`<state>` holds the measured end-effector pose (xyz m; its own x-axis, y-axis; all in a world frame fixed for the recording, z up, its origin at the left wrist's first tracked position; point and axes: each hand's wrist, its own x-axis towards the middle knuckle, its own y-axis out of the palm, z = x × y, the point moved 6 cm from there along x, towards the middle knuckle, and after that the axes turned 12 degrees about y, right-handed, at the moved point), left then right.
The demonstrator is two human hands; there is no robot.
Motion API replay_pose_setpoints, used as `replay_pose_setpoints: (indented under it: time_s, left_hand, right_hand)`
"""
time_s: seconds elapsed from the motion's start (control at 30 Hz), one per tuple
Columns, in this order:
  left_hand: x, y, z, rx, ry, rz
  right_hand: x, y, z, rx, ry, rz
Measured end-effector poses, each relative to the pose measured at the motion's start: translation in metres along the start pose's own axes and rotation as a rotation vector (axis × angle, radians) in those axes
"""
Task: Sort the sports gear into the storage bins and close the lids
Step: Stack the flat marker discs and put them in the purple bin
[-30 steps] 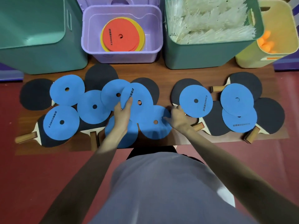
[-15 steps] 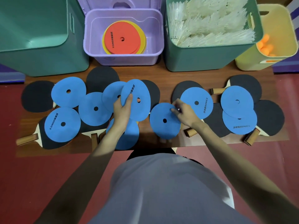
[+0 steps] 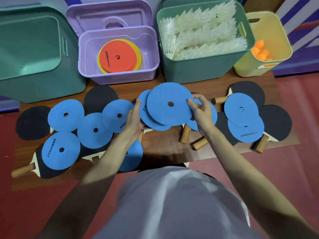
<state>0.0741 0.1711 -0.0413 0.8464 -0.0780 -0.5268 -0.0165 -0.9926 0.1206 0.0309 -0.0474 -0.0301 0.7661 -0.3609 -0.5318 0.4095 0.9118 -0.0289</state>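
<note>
Here, both hands hold flat blue discs above the wooden worktop (image 3: 165,149), just in front of the purple bin (image 3: 119,73). The right hand (image 3: 202,112) pinches the top blue disc (image 3: 165,107), round with a small centre hole, fingers curled over its edge. The left hand (image 3: 135,116) grips a second blue disc (image 3: 144,106) partly hidden beneath it. More discs lie over black paddles.

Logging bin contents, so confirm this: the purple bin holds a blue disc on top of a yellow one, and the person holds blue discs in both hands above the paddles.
Not quite. In the head view the disc on top in the purple bin is orange, not blue, over a yellow one. The rest stands: the left hand and right hand hold blue discs above the paddles.
</note>
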Motion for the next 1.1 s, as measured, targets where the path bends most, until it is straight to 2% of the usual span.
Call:
replay_pose_setpoints:
  time_s: [0.17,0.37,0.53,0.63,0.8,0.97,1.1]
  left_hand:
    - [-0.001,0.02,0.007,-0.141,-0.093,-0.022]
    - [-0.004,0.041,0.014,-0.057,-0.138,0.002]
    - [-0.008,0.057,0.012,-0.033,-0.089,0.032]
    - [-0.007,0.065,0.013,-0.007,-0.066,0.042]
    - [-0.005,0.069,0.013,0.075,-0.048,0.022]
    - [-0.007,0.073,0.013,0.114,-0.034,0.007]
    - [-0.01,0.073,0.014,0.109,-0.029,-0.024]
  right_hand:
    - [0.007,-0.002,-0.025,-0.08,0.066,-0.027]
    - [0.016,-0.016,-0.033,-0.253,-0.005,-0.009]
    - [0.026,-0.031,-0.042,-0.386,-0.008,-0.011]
    - [0.038,-0.047,-0.045,-0.567,-0.025,-0.07]
    - [0.071,-0.097,-0.052,-0.903,0.162,-0.256]
    - [0.091,-0.11,-0.06,-1.036,0.285,-0.215]
    - [0.092,-0.107,-0.058,-1.08,0.287,-0.231]
